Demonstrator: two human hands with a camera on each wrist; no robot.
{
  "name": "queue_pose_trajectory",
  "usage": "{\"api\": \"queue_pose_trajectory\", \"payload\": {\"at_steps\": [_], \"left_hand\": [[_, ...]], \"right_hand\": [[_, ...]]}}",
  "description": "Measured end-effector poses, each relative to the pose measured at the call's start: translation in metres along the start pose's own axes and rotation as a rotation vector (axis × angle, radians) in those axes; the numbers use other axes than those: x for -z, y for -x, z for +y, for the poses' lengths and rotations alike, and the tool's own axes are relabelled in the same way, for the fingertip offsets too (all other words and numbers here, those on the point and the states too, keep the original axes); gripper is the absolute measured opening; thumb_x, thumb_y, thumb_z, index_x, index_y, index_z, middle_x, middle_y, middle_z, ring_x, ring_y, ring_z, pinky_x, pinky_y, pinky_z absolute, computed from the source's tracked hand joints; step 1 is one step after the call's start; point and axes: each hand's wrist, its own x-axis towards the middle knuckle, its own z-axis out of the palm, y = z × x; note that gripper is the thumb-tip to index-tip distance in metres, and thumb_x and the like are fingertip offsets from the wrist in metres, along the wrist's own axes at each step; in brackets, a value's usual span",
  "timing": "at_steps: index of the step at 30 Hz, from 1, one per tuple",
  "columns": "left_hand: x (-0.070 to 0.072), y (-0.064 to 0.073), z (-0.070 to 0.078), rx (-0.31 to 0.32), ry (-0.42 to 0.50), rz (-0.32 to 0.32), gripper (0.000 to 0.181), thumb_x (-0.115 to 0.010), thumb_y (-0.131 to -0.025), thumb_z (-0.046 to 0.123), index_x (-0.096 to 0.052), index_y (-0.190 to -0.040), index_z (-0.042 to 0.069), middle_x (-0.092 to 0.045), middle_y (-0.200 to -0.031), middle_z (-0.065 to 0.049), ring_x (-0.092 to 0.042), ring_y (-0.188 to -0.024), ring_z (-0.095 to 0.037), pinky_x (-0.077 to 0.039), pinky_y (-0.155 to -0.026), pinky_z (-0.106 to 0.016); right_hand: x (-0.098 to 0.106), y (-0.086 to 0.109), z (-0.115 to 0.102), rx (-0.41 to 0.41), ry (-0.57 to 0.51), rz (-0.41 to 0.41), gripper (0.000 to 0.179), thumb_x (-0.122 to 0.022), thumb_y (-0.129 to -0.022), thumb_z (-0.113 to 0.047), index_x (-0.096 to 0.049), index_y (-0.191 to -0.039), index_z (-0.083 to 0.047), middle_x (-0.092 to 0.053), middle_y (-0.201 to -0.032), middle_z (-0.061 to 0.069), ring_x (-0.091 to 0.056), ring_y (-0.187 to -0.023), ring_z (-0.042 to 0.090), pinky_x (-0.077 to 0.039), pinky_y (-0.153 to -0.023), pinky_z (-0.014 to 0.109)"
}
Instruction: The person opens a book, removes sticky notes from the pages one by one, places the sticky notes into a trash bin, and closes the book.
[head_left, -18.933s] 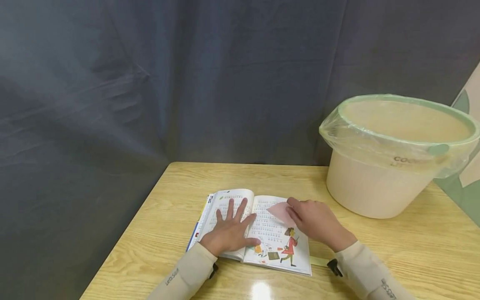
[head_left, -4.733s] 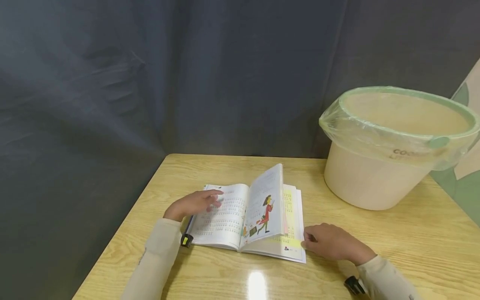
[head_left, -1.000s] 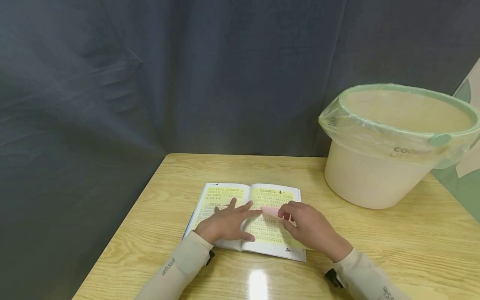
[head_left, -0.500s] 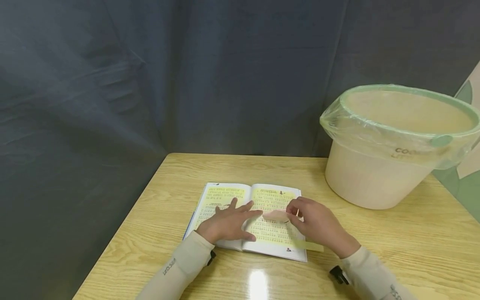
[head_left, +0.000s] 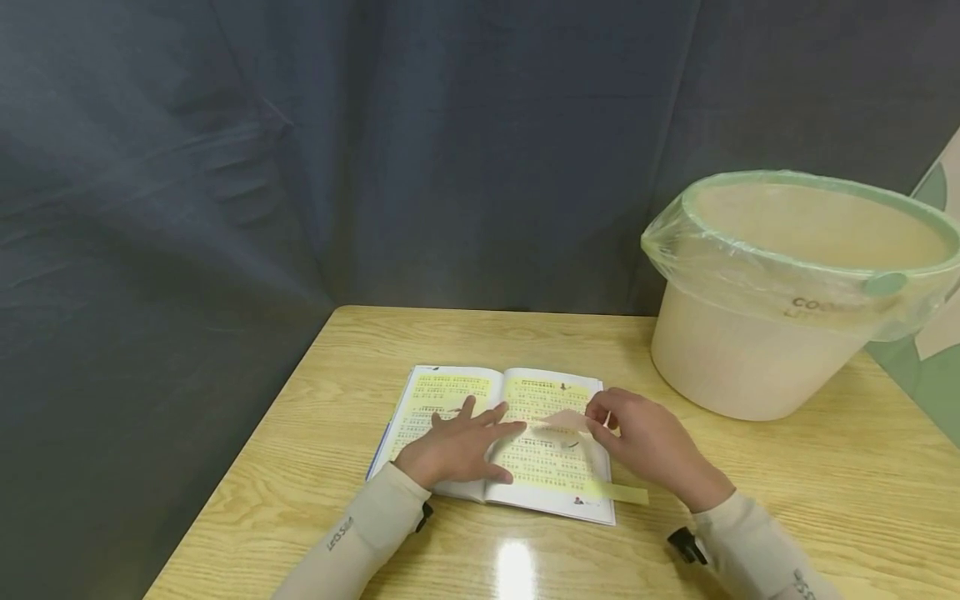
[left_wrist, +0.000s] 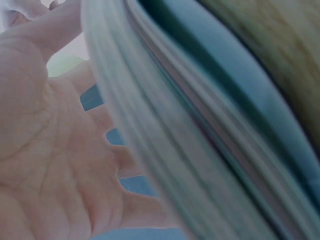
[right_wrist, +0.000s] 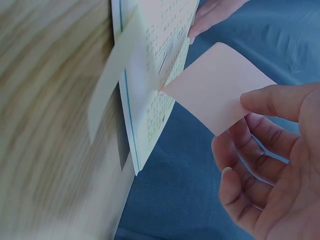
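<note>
An open book point(head_left: 540, 498) with yellow-tinted printed pages lies on the wooden table. Across its left page and centre fold rests my left hand point(head_left: 453, 450), fingers spread. My right hand point(head_left: 645, 442), over the right page's outer edge, pinches a pink square of paper point(head_left: 566, 419), like a sticky note, by one corner. The right wrist view shows thumb and index finger on that pink paper point(right_wrist: 215, 87), whose opposite corner points at the page. A short dark mark point(head_left: 572, 445) is on the page below it. In the left wrist view, page edges point(left_wrist: 165, 140) hide my left fingertips.
From the right page's lower edge a yellow paper strip point(head_left: 628, 493) sticks out over the table point(head_left: 420, 333). A large cream bucket point(head_left: 735, 358) with a green rim and clear plastic liner stands at the right. Behind the table hangs a dark curtain point(head_left: 480, 167).
My right hand has drawn the pink paper rightward over the page, showing more of it and uncovering the yellow strip. My left hand stays put. The picture page seen several seconds ago is turned.
</note>
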Motion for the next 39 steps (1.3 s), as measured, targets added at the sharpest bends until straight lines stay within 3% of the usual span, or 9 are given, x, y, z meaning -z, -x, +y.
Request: {"api": "queue_pose_trajectory", "payload": {"at_steps": [18, 30, 39], "left_hand": [[-0.002, 0.0, 0.002, 0.002, -0.029, 0.012, 0.073, -0.064, -0.087, 0.059, -0.034, -0.153, 0.044, -0.017, -0.168, 0.005, -0.014, -0.152, -0.047, -0.023, -0.102, -0.083], [-0.007, -0.003, 0.003, 0.009, -0.069, 0.031, 0.074, -0.064, -0.086, 0.061, -0.035, -0.152, 0.044, -0.018, -0.168, 0.006, -0.016, -0.151, -0.048, -0.026, -0.1, -0.083], [-0.005, -0.002, 0.003, -0.004, -0.063, 0.03, 0.074, -0.064, -0.086, 0.06, -0.036, -0.152, 0.043, -0.018, -0.168, 0.004, -0.016, -0.151, -0.049, -0.026, -0.1, -0.083]], "right_hand": [[0.011, -0.002, 0.011, -0.036, 0.01, 0.0, 0.005, -0.072, -0.089, -0.018, -0.068, -0.086, -0.019, -0.064, -0.078, -0.009, -0.056, -0.071, 0.008, -0.045, -0.062, 0.026], [0.037, 0.001, 0.016, -0.072, 0.003, 0.034, 0.005, -0.069, -0.091, -0.019, -0.07, -0.094, -0.015, -0.068, -0.082, -0.004, -0.061, -0.076, 0.016, -0.044, -0.061, 0.029], [0.058, 0.006, 0.014, -0.04, 0.028, 0.171, 0.003, -0.071, -0.091, -0.018, -0.07, -0.092, -0.015, -0.067, -0.082, -0.005, -0.06, -0.075, 0.014, -0.043, -0.061, 0.028]]}}
